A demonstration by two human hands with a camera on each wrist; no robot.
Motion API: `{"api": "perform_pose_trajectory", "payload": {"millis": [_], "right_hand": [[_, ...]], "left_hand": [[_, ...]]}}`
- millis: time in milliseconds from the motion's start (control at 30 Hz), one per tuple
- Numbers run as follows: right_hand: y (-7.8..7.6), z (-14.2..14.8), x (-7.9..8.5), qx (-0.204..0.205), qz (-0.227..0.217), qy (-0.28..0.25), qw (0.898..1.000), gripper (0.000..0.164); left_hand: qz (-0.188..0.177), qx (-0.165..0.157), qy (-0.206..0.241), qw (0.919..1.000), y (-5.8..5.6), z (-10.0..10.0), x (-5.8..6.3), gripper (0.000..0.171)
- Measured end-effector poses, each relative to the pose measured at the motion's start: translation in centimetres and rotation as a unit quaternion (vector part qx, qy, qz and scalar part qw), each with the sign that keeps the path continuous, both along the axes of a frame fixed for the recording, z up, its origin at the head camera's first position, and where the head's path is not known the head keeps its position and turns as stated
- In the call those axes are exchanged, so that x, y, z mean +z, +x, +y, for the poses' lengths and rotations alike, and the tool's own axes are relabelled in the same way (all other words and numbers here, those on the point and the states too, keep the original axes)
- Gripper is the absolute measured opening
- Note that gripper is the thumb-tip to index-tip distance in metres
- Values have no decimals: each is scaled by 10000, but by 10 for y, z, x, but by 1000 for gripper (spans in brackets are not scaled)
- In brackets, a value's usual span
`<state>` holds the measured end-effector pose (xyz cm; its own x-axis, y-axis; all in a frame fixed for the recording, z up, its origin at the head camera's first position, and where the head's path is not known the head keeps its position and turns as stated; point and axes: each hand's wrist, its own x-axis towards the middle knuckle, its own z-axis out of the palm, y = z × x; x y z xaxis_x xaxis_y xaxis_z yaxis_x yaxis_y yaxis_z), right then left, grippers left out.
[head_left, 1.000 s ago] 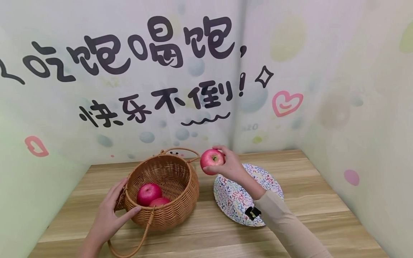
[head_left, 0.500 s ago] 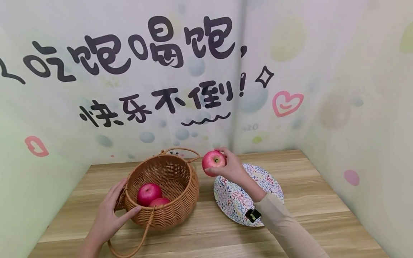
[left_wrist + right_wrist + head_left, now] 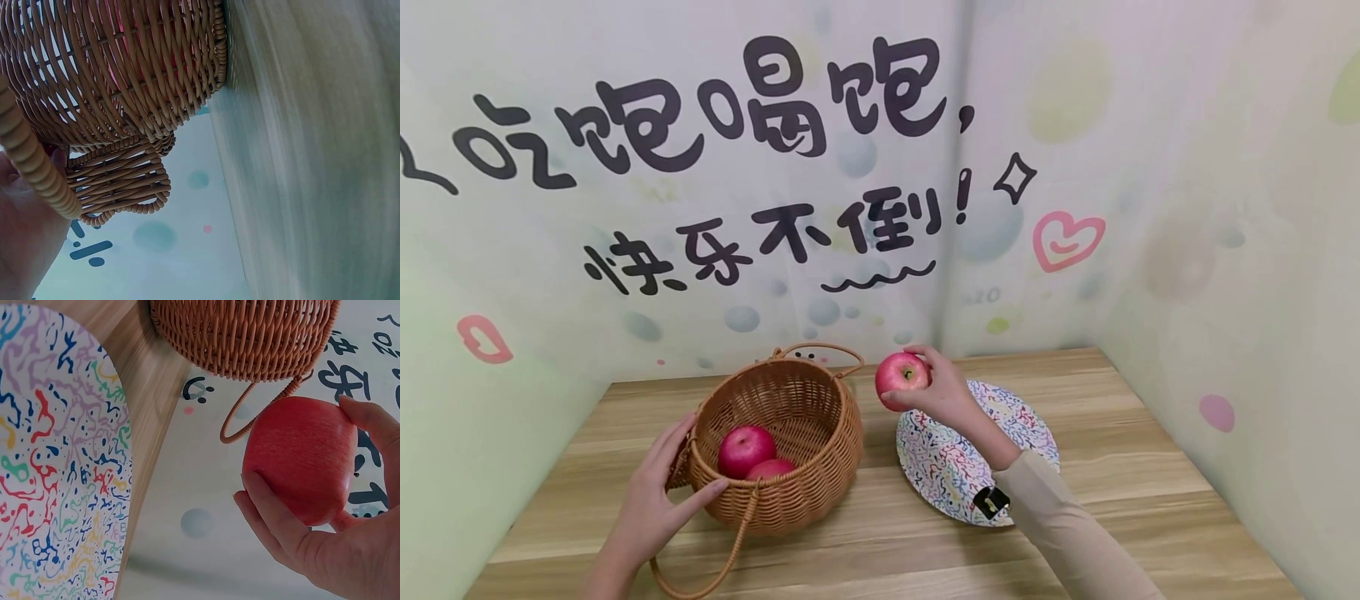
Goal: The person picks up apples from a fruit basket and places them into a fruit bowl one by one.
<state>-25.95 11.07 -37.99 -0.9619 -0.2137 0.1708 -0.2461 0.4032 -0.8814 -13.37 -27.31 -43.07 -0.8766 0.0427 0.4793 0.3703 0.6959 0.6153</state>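
A red apple [image 3: 901,383] is held up by my right hand [image 3: 942,396], thumb on one side and fingers on the other. It hangs right of the brown wicker basket [image 3: 797,508], in front of the back wall. Inside the basket, a red apple [image 3: 746,451] lies next to another apple [image 3: 772,470], partly hidden by the front rim. My left hand [image 3: 651,508] rests on the basket's left side, its thumb lying straight across the front rim. Beside that hand, the left wrist view shows a small woven flap [image 3: 122,178] sticking out from the basket.
A round white disc with coloured squiggles [image 3: 925,467] lies under my right forearm. One thin basket handle [image 3: 737,542] droops in front; the other handle [image 3: 831,348] leans out at the back. The wooden table [image 3: 880,550] meets printed walls at the back and sides.
My right hand has shifted slightly to the right and a little down, carrying the apple away from the basket. The left hand and basket have stayed in place.
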Motion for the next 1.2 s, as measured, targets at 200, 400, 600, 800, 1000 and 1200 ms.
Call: {"api": "perform_pose_trajectory", "payload": {"millis": [200,400,600,800,1000,1200], "right_hand": [[-1,3,-2,-51,12,36,10000,76],[-2,6,-5,-70,24,52,10000,74],[-3,8,-9,-111,41,117,9999,74],[-5,10,-13,-150,82,145,9997,74],[-5,9,-14,-199,111,182,9996,72],[-6,10,-15,-237,158,241,9993,71]], "left_hand": [[26,-46,52,10000,1,0,1,93],[-8,-1,27,10000,1,0,0,94],[-15,9,-1,10000,1,-1,1,95],[-50,19,11,10000,0,-1,1,96],[-63,35,-1,10000,0,-2,1,96],[-86,-14,50,9999,0,-2,0,97]]}}
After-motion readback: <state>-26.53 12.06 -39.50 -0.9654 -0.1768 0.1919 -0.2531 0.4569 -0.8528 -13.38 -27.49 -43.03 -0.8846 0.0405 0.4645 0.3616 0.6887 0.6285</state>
